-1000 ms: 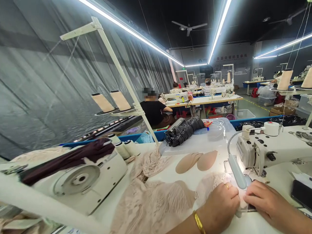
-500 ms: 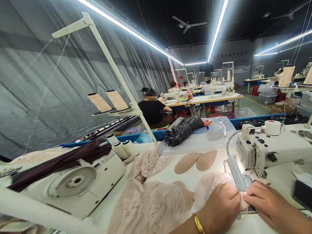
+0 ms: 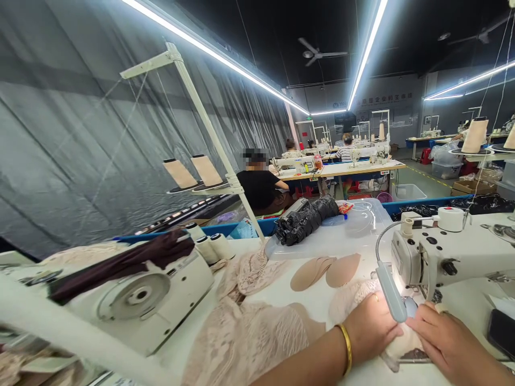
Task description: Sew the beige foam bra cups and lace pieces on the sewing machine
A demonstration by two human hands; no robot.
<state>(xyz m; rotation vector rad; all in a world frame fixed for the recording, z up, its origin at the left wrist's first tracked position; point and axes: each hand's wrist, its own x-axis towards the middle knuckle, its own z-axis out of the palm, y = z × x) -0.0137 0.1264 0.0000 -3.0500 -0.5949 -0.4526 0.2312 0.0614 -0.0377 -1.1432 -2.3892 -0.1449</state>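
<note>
My left hand (image 3: 372, 324), with a gold ring and a gold bangle at the wrist, presses flat on pale pink lace fabric (image 3: 257, 335) beside the needle of a white sewing machine (image 3: 446, 254). My right hand (image 3: 446, 343) lies on the same lace just right of the needle, fingers bent down onto it. The machine's small lamp (image 3: 388, 292) on a gooseneck hangs over both hands. Two beige bra cups (image 3: 325, 271) lie on the white table behind my left hand.
A second white machine (image 3: 132, 297) draped with dark maroon cloth stands at left, next to a thread stand (image 3: 209, 145) with cones. A clear plastic bin lid (image 3: 354, 225) holds a black bag (image 3: 306, 220). A phone (image 3: 501, 332) lies at right. Other people sew at tables beyond.
Both hands have slid forward with the lace, closer under the machine head. My view has shifted slightly right and down.
</note>
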